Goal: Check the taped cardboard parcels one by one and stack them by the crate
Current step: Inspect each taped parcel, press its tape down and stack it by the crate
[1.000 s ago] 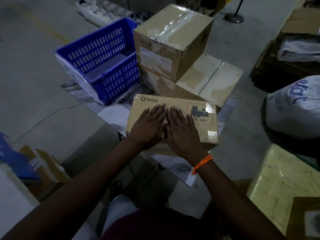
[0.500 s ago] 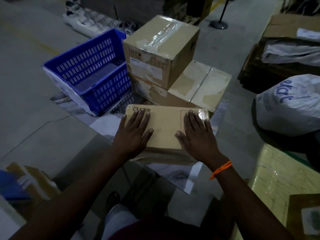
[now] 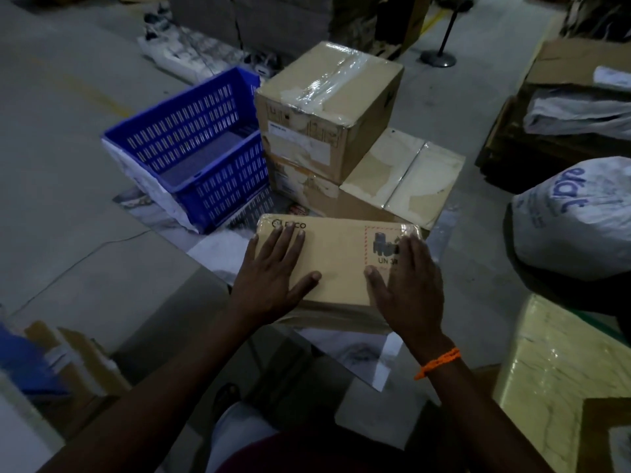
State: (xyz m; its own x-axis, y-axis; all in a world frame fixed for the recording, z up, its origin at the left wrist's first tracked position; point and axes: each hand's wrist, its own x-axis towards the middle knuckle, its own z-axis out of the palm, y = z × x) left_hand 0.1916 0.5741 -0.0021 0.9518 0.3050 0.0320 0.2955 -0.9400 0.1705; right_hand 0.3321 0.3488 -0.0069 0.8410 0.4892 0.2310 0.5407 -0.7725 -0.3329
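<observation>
Both hands lie flat, fingers straight, on top of the flat brown cardboard parcel [image 3: 341, 257]. The left hand [image 3: 273, 278] covers its left part, with fingertips at the printed logo. The right hand [image 3: 409, 285] covers the red-bordered warning label on the right. They are apart, with bare cardboard between the two thumbs, and neither grips anything. The parcel rests on a glossy marbled sheet [image 3: 358, 349] close in front of the person.

Just beyond it stand the parcels already stacked: a large brown box with clear tape across its lid [image 3: 327, 97] sits on a wider, lower cardboard box [image 3: 403, 179]. Both are beside the blue slotted plastic crate [image 3: 191, 148], on its right. Further right lies a white sack with blue lettering [image 3: 580, 216], and near right is a yellowish wrapped package [image 3: 546, 353].

This looks like the checking step. To do it well, the palms should press evenly and slide out to the edges, feeling for lifted tape or a soft corner. The light is dim, so whether this parcel's seams are sound cannot be told from here, and touch probably matters more than sight. For the lift, gripping the two short ends would keep the parcel level. The bare half of the lower box looks like the steadiest place to set it.
</observation>
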